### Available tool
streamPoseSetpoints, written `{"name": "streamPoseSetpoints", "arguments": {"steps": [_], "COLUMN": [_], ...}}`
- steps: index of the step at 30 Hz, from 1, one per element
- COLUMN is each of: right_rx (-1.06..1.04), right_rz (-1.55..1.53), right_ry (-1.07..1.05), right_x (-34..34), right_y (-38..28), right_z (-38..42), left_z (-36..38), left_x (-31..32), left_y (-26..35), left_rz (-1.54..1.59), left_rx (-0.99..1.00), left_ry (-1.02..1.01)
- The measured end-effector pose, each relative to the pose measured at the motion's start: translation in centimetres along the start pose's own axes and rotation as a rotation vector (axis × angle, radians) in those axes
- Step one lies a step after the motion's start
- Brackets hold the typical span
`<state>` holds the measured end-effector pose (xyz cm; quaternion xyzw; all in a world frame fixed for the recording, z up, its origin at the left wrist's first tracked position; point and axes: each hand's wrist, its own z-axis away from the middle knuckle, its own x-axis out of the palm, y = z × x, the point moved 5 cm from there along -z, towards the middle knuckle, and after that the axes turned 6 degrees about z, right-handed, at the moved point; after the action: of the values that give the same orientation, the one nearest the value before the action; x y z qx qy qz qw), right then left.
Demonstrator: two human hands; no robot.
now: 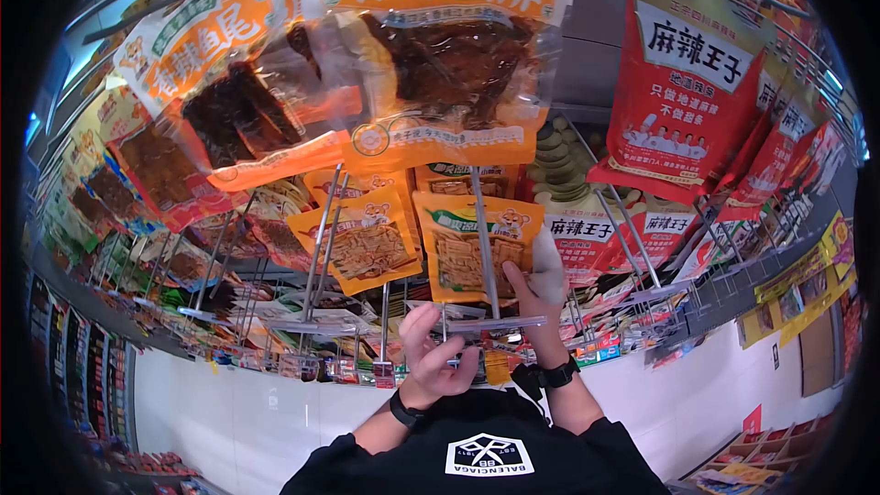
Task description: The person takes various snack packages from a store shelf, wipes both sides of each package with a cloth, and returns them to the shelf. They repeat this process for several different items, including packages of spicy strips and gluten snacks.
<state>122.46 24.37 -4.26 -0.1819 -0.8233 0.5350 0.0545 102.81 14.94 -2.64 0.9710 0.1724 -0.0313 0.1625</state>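
Note:
A yellow packet with a green label [463,243] hangs on a metal hook below the large clear-and-orange packs. My right hand [536,298] is at its lower right edge, with the thumb on the front and the other fingers partly hidden or blurred. My left hand [435,357] is raised lower left of that packet, near the hook's front end, its fingers bent and apart with nothing seen between them. A similar yellow packet [371,243] hangs to the left. A clear plastic label strip [495,323] lies across the hook ends, between the two hands.
Large snack packs [449,64] hang close above. Red packs [683,92] hang at the upper right. Metal hooks [321,247] stick out on both sides. A white floor [266,412], more shelves [78,357] at the left and a display stand [761,458] at the lower right are visible.

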Motion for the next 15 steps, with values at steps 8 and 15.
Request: {"name": "streamPoseSetpoints", "arguments": {"steps": [8, 15], "right_rx": [0.112, 0.239], "right_rz": [-0.023, -0.008], "right_ry": [0.032, 0.227], "right_x": [-4.5, -10.3], "right_y": [1.5, 2.8], "right_z": [3.3, 8.6], "left_z": [0.8, 1.8], "left_x": [3.3, 8.1], "left_y": [-1.9, -4.3], "left_rz": [0.213, 0.245], "left_rx": [-0.528, -0.735], "left_ry": [-0.192, -0.599]}}
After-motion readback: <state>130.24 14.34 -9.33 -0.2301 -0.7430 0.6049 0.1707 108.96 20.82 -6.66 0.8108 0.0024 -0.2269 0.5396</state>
